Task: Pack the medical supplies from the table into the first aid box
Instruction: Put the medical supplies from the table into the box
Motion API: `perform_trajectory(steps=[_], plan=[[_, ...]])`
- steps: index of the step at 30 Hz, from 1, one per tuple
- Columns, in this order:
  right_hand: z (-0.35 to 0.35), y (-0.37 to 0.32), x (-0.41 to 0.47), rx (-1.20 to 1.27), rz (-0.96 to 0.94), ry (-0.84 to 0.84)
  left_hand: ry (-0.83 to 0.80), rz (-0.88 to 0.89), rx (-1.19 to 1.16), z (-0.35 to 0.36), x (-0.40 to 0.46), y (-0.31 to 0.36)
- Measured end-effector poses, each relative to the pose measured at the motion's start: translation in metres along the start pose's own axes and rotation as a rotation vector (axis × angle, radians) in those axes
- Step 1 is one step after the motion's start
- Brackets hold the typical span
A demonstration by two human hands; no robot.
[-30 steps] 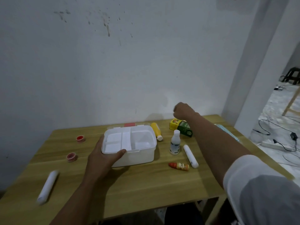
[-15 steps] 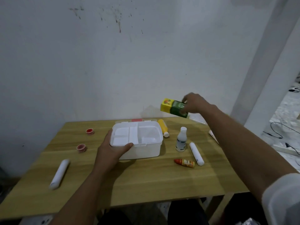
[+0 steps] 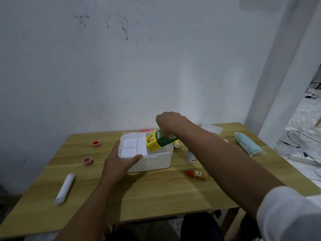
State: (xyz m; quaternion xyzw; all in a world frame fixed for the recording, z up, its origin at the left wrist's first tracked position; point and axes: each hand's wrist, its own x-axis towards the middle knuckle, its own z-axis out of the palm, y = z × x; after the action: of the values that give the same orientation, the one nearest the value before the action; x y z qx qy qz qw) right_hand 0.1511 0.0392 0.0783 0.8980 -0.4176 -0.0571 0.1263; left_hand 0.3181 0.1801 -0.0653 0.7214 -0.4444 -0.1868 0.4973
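Observation:
The white first aid box (image 3: pixel 152 161) stands open at the table's middle, with a divided tray on its left side. My left hand (image 3: pixel 119 162) grips the box's front left corner, thumb over the rim. My right hand (image 3: pixel 169 123) holds a yellow and green carton (image 3: pixel 157 142) tilted, its lower end dipping into the box's right compartment. On the table lie a white tube (image 3: pixel 64 188), two small red pots (image 3: pixel 96 143) (image 3: pixel 87 160), a small orange bottle (image 3: pixel 196 174), a white bottle (image 3: pixel 191 156) partly behind my right arm, and a pack of blue masks (image 3: pixel 247 144).
The wooden table (image 3: pixel 156 197) stands against a white wall. A clear packet (image 3: pixel 212 128) lies at the back right. A yellow bottle's white cap (image 3: pixel 176 145) shows behind the box. Cables and a power strip (image 3: pixel 305 158) lie on the floor to the right.
My right hand lifted the carton from the table's back, carried it left and lowered it into the box. My left hand stayed on the box. The camera moved closer.

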Motion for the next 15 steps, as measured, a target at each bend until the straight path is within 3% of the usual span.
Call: perform_trajectory(steps=[7, 15], plan=[[0.017, -0.020, 0.002, 0.046, -0.046, 0.059, -0.002, 0.011, -0.012, 0.002, 0.000, -0.001], [0.065, -0.039, 0.025, 0.314, -0.022, -0.049, 0.008, 0.033, -0.036, 0.002, -0.001, 0.000]])
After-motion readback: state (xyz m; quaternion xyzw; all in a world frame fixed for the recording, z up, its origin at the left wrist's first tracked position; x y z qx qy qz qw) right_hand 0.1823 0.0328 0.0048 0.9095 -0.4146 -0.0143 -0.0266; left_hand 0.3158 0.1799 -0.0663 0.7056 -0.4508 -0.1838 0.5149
